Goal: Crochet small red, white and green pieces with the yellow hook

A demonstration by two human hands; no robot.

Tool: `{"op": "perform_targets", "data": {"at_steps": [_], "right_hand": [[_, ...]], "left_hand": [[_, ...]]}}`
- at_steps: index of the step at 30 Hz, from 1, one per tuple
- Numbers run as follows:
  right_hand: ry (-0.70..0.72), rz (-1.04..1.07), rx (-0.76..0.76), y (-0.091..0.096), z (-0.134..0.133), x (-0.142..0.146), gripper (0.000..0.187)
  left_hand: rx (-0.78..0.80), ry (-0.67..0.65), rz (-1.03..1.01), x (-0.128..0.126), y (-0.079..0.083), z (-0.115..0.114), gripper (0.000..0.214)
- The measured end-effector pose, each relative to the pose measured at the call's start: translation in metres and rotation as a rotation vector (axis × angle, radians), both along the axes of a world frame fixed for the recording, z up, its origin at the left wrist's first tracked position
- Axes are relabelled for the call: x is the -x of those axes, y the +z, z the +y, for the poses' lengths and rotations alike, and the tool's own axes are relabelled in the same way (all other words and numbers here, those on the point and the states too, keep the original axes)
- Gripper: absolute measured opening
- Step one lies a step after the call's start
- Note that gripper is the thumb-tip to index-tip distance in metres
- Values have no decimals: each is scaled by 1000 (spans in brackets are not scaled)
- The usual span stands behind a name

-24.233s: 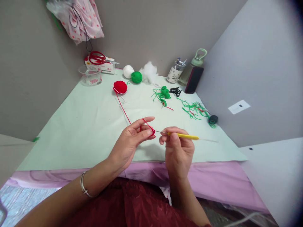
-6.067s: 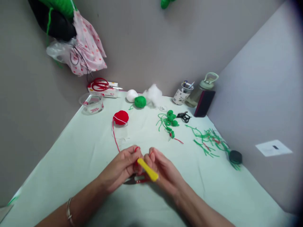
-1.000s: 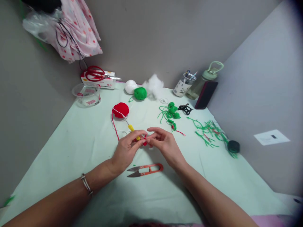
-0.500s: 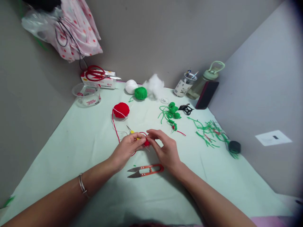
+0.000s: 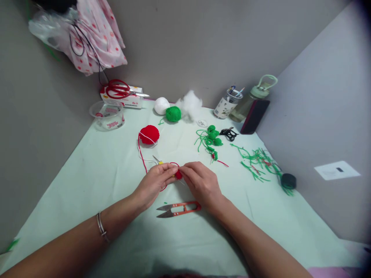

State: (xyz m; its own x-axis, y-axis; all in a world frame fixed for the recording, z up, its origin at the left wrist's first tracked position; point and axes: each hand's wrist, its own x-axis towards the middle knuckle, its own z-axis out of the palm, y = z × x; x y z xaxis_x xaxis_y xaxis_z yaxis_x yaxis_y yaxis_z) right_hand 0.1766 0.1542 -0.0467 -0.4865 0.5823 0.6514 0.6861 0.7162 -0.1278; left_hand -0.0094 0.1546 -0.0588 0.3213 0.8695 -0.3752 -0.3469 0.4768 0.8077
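My left hand (image 5: 155, 183) is closed on a small red crochet piece (image 5: 178, 175), mostly hidden by the fingers. A crochet hook with a yellow handle (image 5: 160, 163) lies across the same hand, its metal end pointing away from me. My right hand (image 5: 201, 183) pinches the piece's upper edge, its fingertips meeting those of the left. A thin pale strand sticks out below the piece. Red yarn runs beside the left hand to a red yarn ball (image 5: 149, 134). Orange thread snips (image 5: 179, 209) lie just below both hands.
Farther back are a white yarn ball (image 5: 161, 105), a green yarn ball (image 5: 173, 114) and white stuffing (image 5: 190, 105). To the right lie green crochet pieces (image 5: 213, 135), yarn scraps (image 5: 257, 160) and black tape (image 5: 288, 181). A clear tub (image 5: 107, 119) and red-handled scissors (image 5: 118, 89) are at left.
My right hand has turned slightly, its fingers closing nearer together over the red crochet piece. The hook has tilted and shifted a little to the left. The left hand has barely moved.
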Motion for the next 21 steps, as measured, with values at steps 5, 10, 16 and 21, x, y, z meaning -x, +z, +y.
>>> {"op": "perform_targets", "data": {"at_steps": [5,10,16,21], "right_hand": [[-31,-210,-112,11,-1,2,20],[-63,-177,-36,9,-3,3,23],[-70,344,607,12,4,-6,14],[-29,562,1032,21,11,-12,23]], "left_hand": [[-54,-3,54,-1,-2,-1,27],[-105,-16,61,-4,2,-2,28],[-78,-21,37,-2,8,-1,31],[-88,4,58,0,6,0,33]]}}
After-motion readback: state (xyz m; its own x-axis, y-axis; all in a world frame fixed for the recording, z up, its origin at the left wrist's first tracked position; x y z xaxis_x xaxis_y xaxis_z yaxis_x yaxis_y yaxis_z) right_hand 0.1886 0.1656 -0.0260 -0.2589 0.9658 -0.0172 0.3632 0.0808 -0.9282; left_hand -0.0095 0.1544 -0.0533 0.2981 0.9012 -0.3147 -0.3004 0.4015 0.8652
